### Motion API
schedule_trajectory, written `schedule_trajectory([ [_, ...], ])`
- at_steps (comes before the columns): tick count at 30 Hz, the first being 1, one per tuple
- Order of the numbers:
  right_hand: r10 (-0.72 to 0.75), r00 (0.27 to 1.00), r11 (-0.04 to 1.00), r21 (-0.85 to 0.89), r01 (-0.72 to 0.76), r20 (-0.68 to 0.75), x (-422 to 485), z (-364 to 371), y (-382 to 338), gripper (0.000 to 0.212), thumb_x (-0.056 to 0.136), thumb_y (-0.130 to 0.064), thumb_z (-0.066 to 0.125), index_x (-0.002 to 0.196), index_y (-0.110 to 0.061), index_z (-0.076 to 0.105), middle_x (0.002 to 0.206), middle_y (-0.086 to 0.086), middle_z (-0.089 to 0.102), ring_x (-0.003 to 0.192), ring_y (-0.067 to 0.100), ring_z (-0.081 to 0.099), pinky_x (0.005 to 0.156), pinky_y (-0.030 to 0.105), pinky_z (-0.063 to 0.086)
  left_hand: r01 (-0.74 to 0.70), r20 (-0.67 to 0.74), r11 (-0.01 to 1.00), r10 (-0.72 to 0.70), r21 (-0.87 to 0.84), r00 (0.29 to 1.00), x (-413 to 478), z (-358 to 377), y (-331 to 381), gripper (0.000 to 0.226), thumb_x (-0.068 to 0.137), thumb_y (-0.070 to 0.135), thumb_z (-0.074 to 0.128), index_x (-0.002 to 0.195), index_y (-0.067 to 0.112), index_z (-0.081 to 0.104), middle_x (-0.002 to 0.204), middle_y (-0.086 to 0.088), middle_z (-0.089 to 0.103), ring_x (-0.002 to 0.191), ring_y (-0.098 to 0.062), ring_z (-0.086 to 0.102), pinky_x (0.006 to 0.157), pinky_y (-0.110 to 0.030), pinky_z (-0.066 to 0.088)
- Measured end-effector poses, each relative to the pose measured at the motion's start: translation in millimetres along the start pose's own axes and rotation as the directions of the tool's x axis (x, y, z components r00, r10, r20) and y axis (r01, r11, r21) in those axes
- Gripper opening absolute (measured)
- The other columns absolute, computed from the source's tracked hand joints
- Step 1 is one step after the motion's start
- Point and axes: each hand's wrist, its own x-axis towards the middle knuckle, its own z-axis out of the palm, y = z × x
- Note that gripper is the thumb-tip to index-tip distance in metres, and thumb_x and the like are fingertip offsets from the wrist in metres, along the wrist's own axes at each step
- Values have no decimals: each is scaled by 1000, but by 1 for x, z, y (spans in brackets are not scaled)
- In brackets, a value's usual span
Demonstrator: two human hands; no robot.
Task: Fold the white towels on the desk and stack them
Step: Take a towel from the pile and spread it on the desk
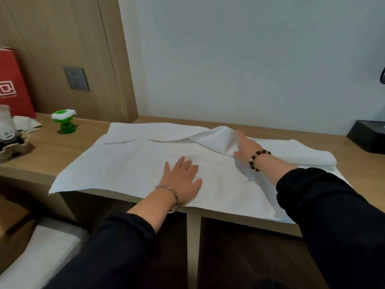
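Left hand (181,180) flat on towel (125,163) — right hand (246,147) pinches its fold.

Furnished room, wooden desk (83,138), wall socket (76,78), wood panelling (52,38)

No words to read here, just the red paper bag (12,80) at the far left, showing a white square emblem (7,88) of nested angular lines. There's a thin line of small white print under that emblem, too blurred to make out.
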Motion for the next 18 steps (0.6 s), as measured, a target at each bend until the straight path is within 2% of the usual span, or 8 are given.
schedule_trajectory([
  [4, -31, 994, 998, 59, 25, 106, 29, -5, -6, 60, 79, -27, 65, 134, -15, 43, 108, 6, 60, 99, 27, 58, 80, 33, 48, -26, 31, 998, 28, -48, 999, 0, 2, -3, 59, 94, 55, 16, 149, 37, 3, 159, 5, -1, 146, -16, -5, 115, -49, -2],
  [7, -9, 970, 998, -56, 23, 243, 40, -18, -14, 22, 79, -32, 68, 88, -13, 60, 72, 0, 66, 64, 21, 62, 59, 26, 46, -27, 27, 998, 29, -52, 999, 0, 3, -4, 60, 93, 57, 16, 149, 38, 5, 159, 5, 0, 146, -16, -4, 115, -48, 0],
  [9, 58, 975, 998, 3, -60, 212, 48, -25, -17, 14, 81, -26, 65, 78, -13, 59, 70, 6, 69, 58, 22, 61, 56, 26, 48, -26, 22, 998, 27, -50, 999, 1, 3, -4, 61, 92, 57, 17, 149, 38, 6, 159, 5, 0, 146, -16, -3, 116, -48, 0],
  [10, 103, 992, 990, 92, -110, 70, 55, -29, -18, 7, 83, -18, 61, 85, -12, 61, 85, 11, 70, 68, 24, 63, 61, 26, 47, -27, 21, 998, 28, -50, 999, 1, 3, -5, 61, 92, 57, 17, 149, 38, 6, 159, 5, 1, 146, -15, -3, 116, -48, 0],
  [12, 270, 929, 879, 458, -131, -253, 66, -39, -19, 33, 89, -9, 53, 122, -13, 53, 120, 14, 61, 96, 26, 59, 74, 25, 42, -31, 18, 998, 32, -53, 999, 0, 4, -4, 62, 91, 58, 17, 149, 39, 6, 159, 6, 1, 146, -15, -3, 116, -48, 0],
  [14, 309, 913, 718, 695, -39, -268, 73, -44, -22, 67, 95, -13, 48, 150, -21, 12, 148, 12, 37, 121, 25, 47, 90, 27, 37, -29, 14, 998, 30, -51, 999, 1, 5, -4, 62, 91, 58, 17, 149, 39, 6, 159, 6, 1, 146, -15, -3, 116, -47, 0],
  [16, 189, 964, 819, 572, -49, -188, 66, -38, -28, 83, 95, -16, 50, 150, -21, -12, 158, 10, 12, 139, 26, 29, 109, 33, 28, -25, 19, 998, 26, -56, 999, 1, 5, -4, 62, 91, 58, 17, 149, 40, 6, 159, 7, 0, 146, -14, -4, 116, -47, 0],
  [18, 42, 994, 975, 219, -20, -98, 54, -20, -32, 81, 94, -20, 51, 151, -15, -5, 159, 9, 4, 144, 27, 16, 115, 44, 20, -23, 22, 998, 24, -55, 999, 1, 4, -4, 62, 91, 58, 17, 149, 40, 6, 159, 7, 0, 146, -14, -4, 116, -47, 0],
])
